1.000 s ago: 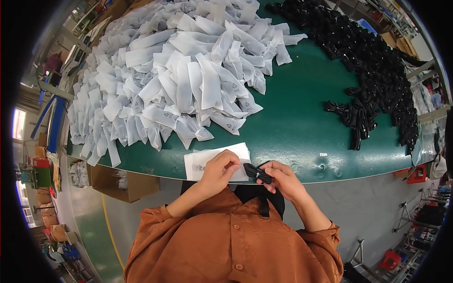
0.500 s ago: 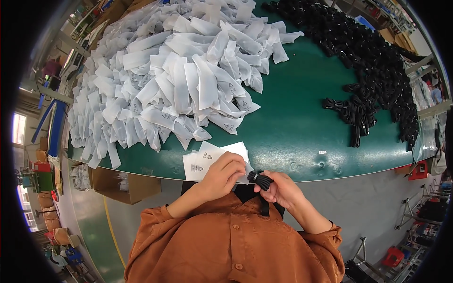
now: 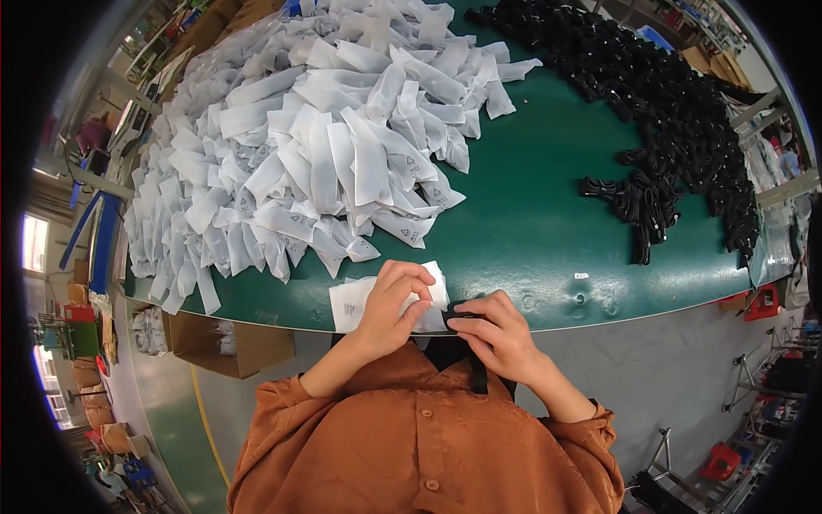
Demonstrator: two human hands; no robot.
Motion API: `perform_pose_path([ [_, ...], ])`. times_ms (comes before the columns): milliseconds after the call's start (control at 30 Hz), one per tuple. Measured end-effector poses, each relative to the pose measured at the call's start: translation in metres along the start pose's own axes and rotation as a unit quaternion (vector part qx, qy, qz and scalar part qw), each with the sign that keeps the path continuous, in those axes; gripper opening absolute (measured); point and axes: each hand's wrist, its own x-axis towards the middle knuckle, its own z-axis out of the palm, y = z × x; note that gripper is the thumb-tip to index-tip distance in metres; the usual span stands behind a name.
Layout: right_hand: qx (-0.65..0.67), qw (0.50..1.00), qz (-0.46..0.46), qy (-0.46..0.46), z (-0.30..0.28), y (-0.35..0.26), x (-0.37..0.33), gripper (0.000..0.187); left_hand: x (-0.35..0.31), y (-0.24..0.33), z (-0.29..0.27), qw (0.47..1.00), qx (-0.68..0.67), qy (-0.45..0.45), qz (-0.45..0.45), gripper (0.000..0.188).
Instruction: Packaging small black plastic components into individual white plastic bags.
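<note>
My right hand pinching black cord at near edge of green table, just beside flat white bags. My left hand curled over those bags, honestly can't tell if fingertips grip one. Big heap of pouches farther back.

Looking down from the wearer's head, the left fisheye camera I watch through from afar faces a green table beyond an orange-brown shirt front, near enough that the left hand and right hand fall just below mid-frame, wide enough that workshop floor shows on either side
</note>
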Motion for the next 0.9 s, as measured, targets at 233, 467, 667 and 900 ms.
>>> perform_pose_path([
  [233,0.064,0.99,0.099,0.074,0.014,0.001,-0.002,0.04,0.013,0.008,0.0,1.0,-0.011,-0.019,0.012,0.011],
  [467,0.002,0.978,0.082,0.194,-0.015,0.024,0.027,0.036,0.059,-0.008,-0.05,0.941,-0.295,0.07,-0.149,0.009],
  [667,-0.387,0.858,0.198,0.272,-0.103,0.136,0.028,0.045,0.122,0.003,-0.093,0.933,0.007,0.359,0.04,0.031],
  [900,-0.484,0.85,0.192,0.079,-0.106,0.163,0.02,0.038,0.002,-0.016,-0.011,0.995,0.093,-0.019,0.005,0.029],
])
